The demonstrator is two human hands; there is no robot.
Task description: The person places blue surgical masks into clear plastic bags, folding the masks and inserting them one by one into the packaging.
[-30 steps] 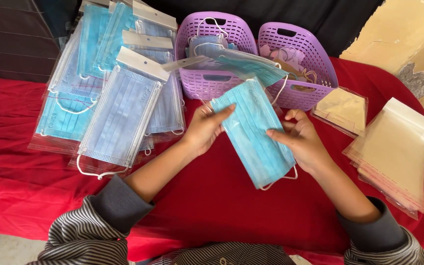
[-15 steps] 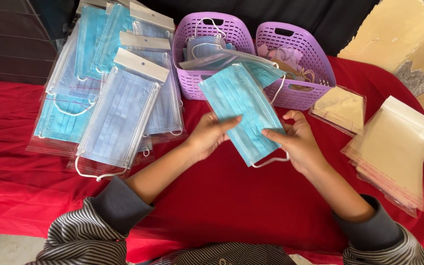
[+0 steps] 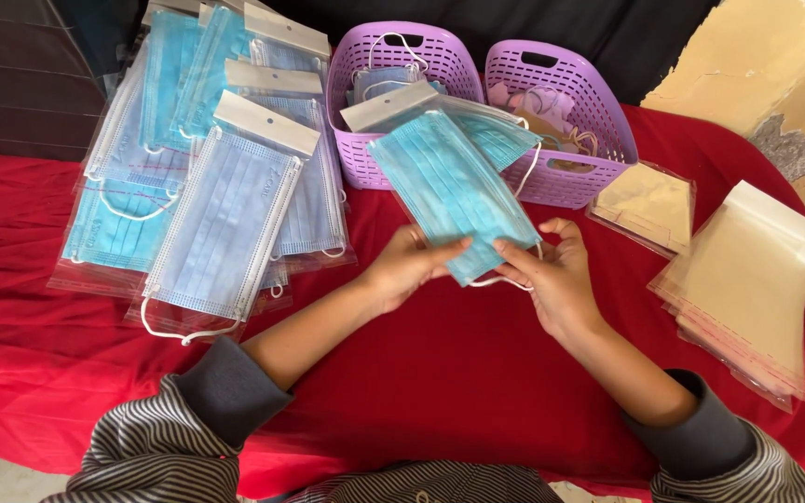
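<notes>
Left hand [image 3: 407,265] and right hand [image 3: 552,275] both pinched on the near end of a blue face mask [image 3: 454,191], thumbs on top, fingers under; mask is off the cloth, tilted up and away so its far end overlaps the front of the left purple basket [image 3: 365,154]. White ear loop [image 3: 505,281] hangs at the right hand. Free room: bare red tablecloth [image 3: 440,363] between the forearms and toward the near edge. Left side boxed in by the stack of bagged masks [image 3: 221,219]; right side by the pile of empty clear bags [image 3: 747,279] and one flat packet [image 3: 645,200] just beside the right purple basket [image 3: 598,177]. Versus a second ago: mask has gone up and forward from mid-table to the basket rim, and the grip has shifted to its near end. Surface is a cloth-covered table; dark backdrop behind the baskets, peeling yellowish wall [image 3: 775,65] at far right.
</notes>
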